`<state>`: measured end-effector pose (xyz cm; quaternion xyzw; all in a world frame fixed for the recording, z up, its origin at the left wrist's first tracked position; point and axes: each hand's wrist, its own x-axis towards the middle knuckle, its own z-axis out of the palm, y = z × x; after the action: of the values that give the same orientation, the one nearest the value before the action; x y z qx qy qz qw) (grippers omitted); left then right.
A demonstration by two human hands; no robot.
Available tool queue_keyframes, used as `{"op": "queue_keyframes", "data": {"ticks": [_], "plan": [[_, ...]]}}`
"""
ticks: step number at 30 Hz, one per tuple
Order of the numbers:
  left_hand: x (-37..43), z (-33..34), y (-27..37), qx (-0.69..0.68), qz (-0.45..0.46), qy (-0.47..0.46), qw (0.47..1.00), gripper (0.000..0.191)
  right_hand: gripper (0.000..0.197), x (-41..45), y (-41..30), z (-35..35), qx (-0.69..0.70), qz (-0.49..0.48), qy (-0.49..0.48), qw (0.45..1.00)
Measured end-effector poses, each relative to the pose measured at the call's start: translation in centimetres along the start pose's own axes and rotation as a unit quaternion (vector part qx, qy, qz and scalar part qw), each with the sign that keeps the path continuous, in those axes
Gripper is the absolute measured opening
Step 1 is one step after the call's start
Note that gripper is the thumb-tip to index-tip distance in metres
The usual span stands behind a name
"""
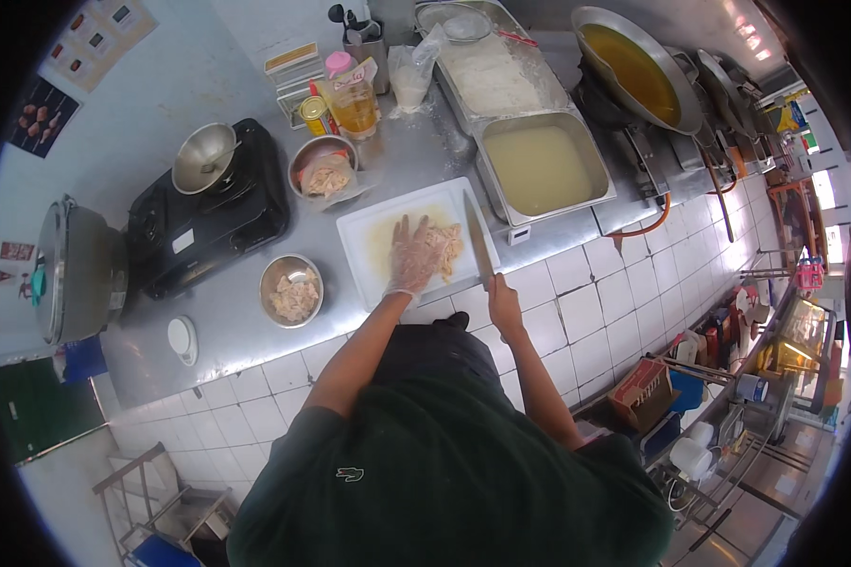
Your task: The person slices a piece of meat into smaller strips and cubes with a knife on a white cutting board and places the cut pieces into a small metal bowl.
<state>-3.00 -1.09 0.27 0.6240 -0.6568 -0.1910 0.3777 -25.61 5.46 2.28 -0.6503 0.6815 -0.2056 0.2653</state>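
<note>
My left hand (413,256), in a clear plastic glove, lies spread on a white cutting board (360,241). Its fingers rest against a pile of pale chopped meat (448,246), which it partly covers. My bare right hand (502,300) grips the handle of a large kitchen knife (476,234). The blade lies along the right side of the board, pointing away from me and just beside the meat. To the left stands a steel bowl (264,296) with meat pieces (295,296). Beyond the board, another steel bowl (295,159) holds a plastic bag of meat (326,177).
A steel pan of pale liquid (542,170) and a flour tray (500,74) stand right of the board. Farther right is a wok of oil (638,71). A black gas stove (213,205) and a small white scale (182,339) are on the left. An oil jug (354,106) stands behind.
</note>
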Motion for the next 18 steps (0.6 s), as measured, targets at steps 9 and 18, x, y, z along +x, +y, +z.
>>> {"op": "queue_keyframes", "data": {"ticks": [9, 18], "plan": [[0.5, 2.9, 1.9, 0.090, 0.082, -0.018, 0.992, 0.066, 0.033, 0.5, -0.5, 5.0, 0.161, 0.033, -0.145, 0.976], [-2.3, 3.4, 1.0, 0.009, -0.047, 0.185, 0.982, 0.035, 0.027, -1.4, -1.3, 7.6, 0.220, 0.006, -0.244, 0.944]]}}
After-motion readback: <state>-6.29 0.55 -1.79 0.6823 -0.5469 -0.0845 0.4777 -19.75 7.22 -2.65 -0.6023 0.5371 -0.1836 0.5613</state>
